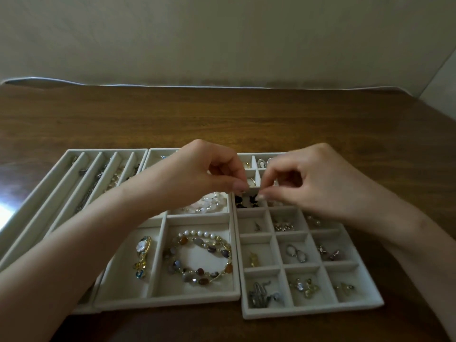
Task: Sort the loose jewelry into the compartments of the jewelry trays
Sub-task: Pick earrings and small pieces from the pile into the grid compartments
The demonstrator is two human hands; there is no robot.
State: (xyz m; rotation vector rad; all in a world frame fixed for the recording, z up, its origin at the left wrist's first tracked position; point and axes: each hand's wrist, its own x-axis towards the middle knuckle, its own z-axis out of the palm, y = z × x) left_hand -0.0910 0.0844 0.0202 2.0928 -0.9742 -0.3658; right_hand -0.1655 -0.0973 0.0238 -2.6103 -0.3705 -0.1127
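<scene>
Both left hand (pixel 197 174) and right hand (pixel 308 183) pinch fingers (pixel 239 186) narrow over black earrings (pixel 243 201); contents indiscernible. Likely light, slippery, fragile: take by post.

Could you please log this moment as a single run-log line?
left hand curled over grid tray | right hand curled alongside | any held item too small to tell | black pieces beneath

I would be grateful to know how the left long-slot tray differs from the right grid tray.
The long-slot tray has narrow lengthwise channels holding chains; the grid tray has small square cells holding earrings. The long-slot tray sits farthest left, the grid tray farthest right. Both are pale trays on the wooden table.
</scene>
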